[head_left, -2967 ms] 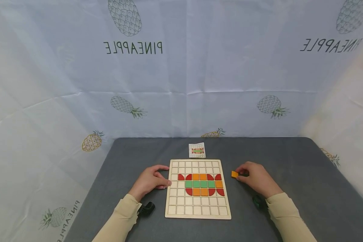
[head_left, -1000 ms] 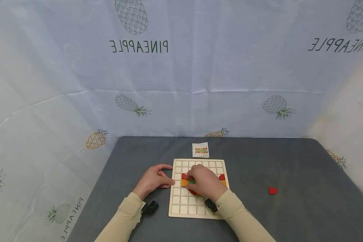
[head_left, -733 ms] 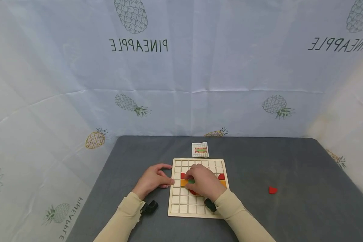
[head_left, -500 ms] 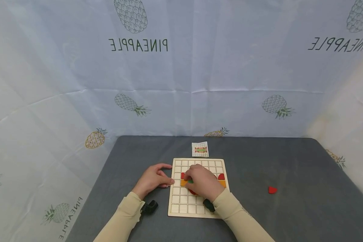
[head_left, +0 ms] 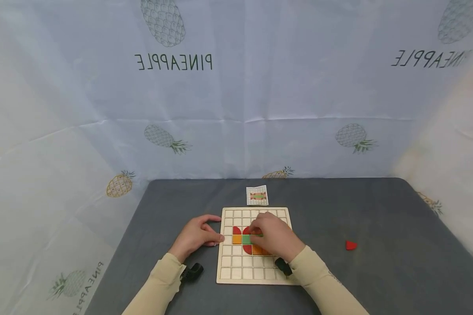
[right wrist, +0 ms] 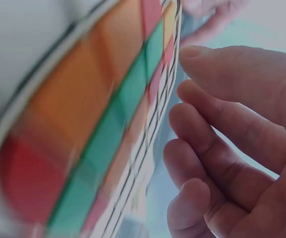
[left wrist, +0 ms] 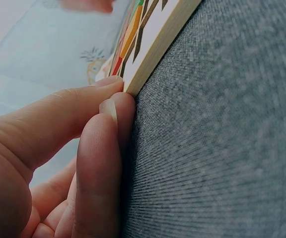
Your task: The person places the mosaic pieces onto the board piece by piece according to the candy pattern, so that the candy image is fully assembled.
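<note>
A wooden grid board lies on the grey table, with red, orange and green tiles in its cells. My left hand holds the board's left edge. In the left wrist view the thumb lies at the top of the edge and another finger against its side. An orange square tile sits in the cell left of the green row. Over the board, just right of that tile, is my right hand, fingers loosely bent. The right wrist view shows nothing between its fingers. This hand hides the right part of the pattern.
One red tile with a curved side lies on the table to the right of the board. Behind the board is a small pattern card. A pineapple-print cloth hangs at the table's back edge.
My right hand brought the orange tile from right of the board to the cell left of the green row. It has let go and moved slightly right. The left hand stays at the edge.
</note>
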Available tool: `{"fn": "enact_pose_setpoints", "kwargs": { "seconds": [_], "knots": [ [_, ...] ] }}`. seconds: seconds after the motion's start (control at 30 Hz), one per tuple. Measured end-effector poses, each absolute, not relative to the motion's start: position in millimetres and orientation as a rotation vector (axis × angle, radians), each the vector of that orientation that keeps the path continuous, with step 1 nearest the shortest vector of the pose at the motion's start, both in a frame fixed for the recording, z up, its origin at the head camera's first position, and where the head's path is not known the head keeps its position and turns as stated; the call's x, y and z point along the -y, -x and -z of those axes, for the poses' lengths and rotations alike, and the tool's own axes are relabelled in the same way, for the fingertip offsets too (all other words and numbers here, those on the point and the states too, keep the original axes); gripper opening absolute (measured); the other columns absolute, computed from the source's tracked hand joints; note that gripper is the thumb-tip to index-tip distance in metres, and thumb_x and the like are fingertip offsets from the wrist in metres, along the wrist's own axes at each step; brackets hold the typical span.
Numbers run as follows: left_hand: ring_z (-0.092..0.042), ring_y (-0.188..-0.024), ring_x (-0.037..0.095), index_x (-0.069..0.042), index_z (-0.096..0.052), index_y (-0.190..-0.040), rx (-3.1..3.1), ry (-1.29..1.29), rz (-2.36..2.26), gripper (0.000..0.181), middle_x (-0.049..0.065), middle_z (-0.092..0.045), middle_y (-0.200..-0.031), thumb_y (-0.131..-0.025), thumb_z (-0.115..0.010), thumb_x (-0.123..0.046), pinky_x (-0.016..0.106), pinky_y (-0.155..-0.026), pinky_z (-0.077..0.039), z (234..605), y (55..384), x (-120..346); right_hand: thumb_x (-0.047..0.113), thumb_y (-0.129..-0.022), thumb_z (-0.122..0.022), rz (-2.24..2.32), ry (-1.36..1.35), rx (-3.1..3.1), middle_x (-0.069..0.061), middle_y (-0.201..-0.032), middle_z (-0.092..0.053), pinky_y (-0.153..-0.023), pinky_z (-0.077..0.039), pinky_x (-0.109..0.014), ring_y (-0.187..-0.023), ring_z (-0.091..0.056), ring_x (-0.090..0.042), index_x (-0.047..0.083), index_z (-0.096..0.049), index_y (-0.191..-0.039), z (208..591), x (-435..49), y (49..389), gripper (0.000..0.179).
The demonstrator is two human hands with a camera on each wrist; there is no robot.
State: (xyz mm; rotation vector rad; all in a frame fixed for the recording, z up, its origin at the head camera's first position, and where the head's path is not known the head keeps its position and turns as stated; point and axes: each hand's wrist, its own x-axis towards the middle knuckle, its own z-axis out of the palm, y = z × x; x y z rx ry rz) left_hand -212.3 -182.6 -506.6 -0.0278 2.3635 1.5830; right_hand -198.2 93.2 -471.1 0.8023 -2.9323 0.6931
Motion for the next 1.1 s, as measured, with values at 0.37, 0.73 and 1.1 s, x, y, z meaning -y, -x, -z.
{"fn": "enact_pose_setpoints", "kwargs": {
  "seconds": [0.37,0.73,1.1],
  "knots": [
    [-0.075,-0.071,0.018,-0.014,-0.069,-0.141,-2.369,0.041,-1.589,0.07,0.009,-0.076,-0.083,-0.078,-0.099,-0.02,0.033,-0.069,-0.065,509.2,209.5,179.8,0.012,-0.089,-0.09,-0.577,-0.567,3.028,0.008,-0.099,-0.07,-0.086,-0.063,-0.041,-0.098,-0.067,-0.016,0.019,-0.082,-0.104,464.5,-213.1,176.6,0.018],
    [-0.074,-0.073,0.017,-0.013,-0.069,-0.142,-2.376,0.051,-1.58,0.069,0.008,-0.077,-0.085,-0.08,-0.098,-0.019,0.032,-0.071,-0.066,508.5,211.6,179.0,0.016,-0.086,-0.091,-0.507,-0.47,3.028,0.009,-0.101,-0.071,-0.077,-0.06,-0.038,-0.093,-0.069,-0.017,0.02,-0.082,-0.108,471.7,-317.8,158.9,0.025],
    [-0.075,-0.074,0.018,-0.012,-0.068,-0.144,-2.386,0.026,-1.584,0.07,0.009,-0.076,-0.084,-0.081,-0.097,-0.017,0.033,-0.072,-0.066,509.6,210.9,178.0,0.025,-0.087,-0.091,-0.549,-0.337,3.082,0.006,-0.099,-0.074,-0.08,-0.061,-0.05,-0.092,-0.071,-0.021,0.018,-0.083,-0.105,479.2,-345.0,155.4,0.021]
  ]
}}
